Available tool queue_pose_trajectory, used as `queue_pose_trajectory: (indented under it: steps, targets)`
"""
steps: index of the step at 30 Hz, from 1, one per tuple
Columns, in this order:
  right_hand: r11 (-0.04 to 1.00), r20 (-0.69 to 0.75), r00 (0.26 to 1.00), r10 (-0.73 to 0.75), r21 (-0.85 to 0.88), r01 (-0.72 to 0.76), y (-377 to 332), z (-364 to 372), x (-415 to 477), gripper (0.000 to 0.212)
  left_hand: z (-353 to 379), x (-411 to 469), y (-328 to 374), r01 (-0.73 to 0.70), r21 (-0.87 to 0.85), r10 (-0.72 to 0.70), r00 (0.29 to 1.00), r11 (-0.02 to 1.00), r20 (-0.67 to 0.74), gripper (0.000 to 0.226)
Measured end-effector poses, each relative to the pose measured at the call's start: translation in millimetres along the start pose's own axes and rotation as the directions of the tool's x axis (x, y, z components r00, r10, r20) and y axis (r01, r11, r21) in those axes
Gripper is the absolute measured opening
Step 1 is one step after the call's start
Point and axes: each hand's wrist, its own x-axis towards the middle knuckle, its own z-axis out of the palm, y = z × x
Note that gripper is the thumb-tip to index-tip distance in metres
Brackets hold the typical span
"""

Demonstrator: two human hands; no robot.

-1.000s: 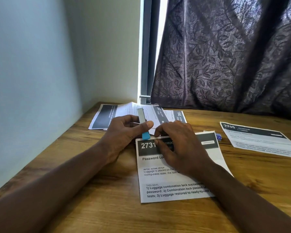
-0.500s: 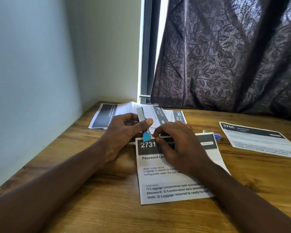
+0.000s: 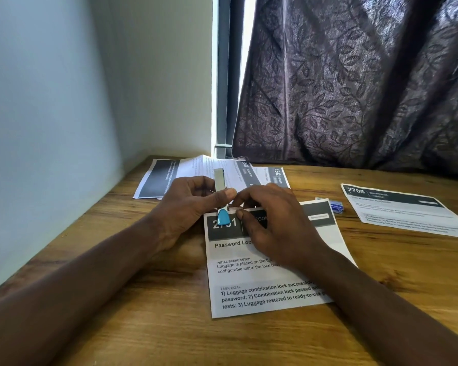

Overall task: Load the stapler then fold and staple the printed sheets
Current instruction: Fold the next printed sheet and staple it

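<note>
Wood-grain table [image 3: 143,326] in a corner, pale wall to one side and a dark curtain [image 3: 354,88] behind. I have the left hand [image 3: 188,210] wrapped round the stapler [image 3: 220,186], thumb across its metal body, holding it above the top edge of the printed sheet [image 3: 262,294] headed 2731. Over the last second its blue end [image 3: 224,217] has dipped slightly towards me, and the right hand [image 3: 273,223] has drawn its fingertips in beside it. Whether they pinch staples I cannot tell. I judge loading is underway, with folding not begun. A small staple box [image 3: 336,207] lies to the right, near a second sheet [image 3: 407,215]; more sheets [image 3: 169,178] sit at the back.
</note>
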Motion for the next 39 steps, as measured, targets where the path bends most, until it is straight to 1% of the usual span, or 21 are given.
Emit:
queue_pose_trajectory:
  steps: [8,13,16,18,20,21,22,25,27,30,33,36,37,39]
  targets:
    - [0.999,-0.022,1.0,-0.009,0.031,0.01,-3.2,-0.5,-0.3,0.018,-1.4,-0.1,2.4,0.02,0.002,-0.02,0.999,1.0,0.026,0.043]
    - [0.999,-0.017,1.0,0.007,0.045,-0.006,-5.0,-3.0,-0.7,0.022,0.0,-1.0,3.9,0.017,-0.012,-0.016,0.999,1.0,0.04,0.061]
    - [0.999,-0.016,1.0,0.011,0.048,-0.01,-4.8,-3.6,-1.2,0.022,0.3,-1.1,4.7,-0.001,0.0,0.001,0.999,1.0,0.037,0.066]
    - [0.999,-0.019,1.0,0.011,0.053,-0.01,-4.9,-3.7,-1.6,0.019,1.7,-1.7,4.4,-0.015,0.004,0.015,0.999,1.0,0.041,0.061]
    - [0.997,-0.009,1.0,0.024,0.076,-0.023,-5.2,-4.8,-2.2,0.018,2.5,-2.4,2.9,0.002,-0.033,-0.001,0.999,0.999,0.032,0.046]
    - [0.995,0.009,0.999,0.032,0.092,-0.033,-5.4,-5.4,-2.1,0.018,2.3,-3.2,2.2,0.019,-0.056,-0.018,0.999,0.998,0.029,0.043]
    - [0.994,0.033,0.999,0.037,0.1,-0.04,-5.0,-5.9,-2.0,0.02,1.9,-3.2,1.9,0.033,-0.067,-0.031,0.999,0.997,0.034,0.046]
    - [0.996,0.075,0.997,0.035,0.084,-0.041,-3.5,-4.9,-1.7,0.022,0.7,-0.2,0.4,0.052,-0.053,-0.051,0.998,0.997,0.028,0.07]
    - [0.995,0.072,0.996,0.042,0.082,-0.048,-2.8,-4.8,-1.5,0.022,1.6,1.6,0.0,0.064,-0.062,-0.063,0.998,0.996,0.011,0.077]
    - [0.995,0.053,0.998,0.04,0.085,-0.044,-2.5,-4.8,-1.2,0.02,2.9,1.5,-0.3,0.049,-0.038,-0.048,0.999,0.998,0.021,0.071]
    - [0.996,0.027,0.999,0.031,0.079,-0.033,-2.0,-4.6,-0.9,0.019,3.6,0.8,-1.3,0.018,0.056,-0.019,0.999,0.998,0.028,0.062]
    - [0.994,0.027,0.999,0.038,0.096,-0.041,-3.1,-5.3,-2.2,0.011,4.7,1.3,-2.5,-0.015,0.105,0.012,0.999,0.994,0.034,0.044]
    - [0.993,0.04,0.998,0.05,0.108,-0.054,-4.0,-5.8,-2.7,0.014,4.4,1.2,-2.1,-0.026,0.113,0.022,0.999,0.993,0.033,0.04]
    - [0.992,0.091,0.994,0.067,0.103,-0.077,-5.7,-5.7,-4.3,0.028,3.8,1.2,-1.1,-0.043,0.114,0.04,0.999,0.993,0.026,0.038]
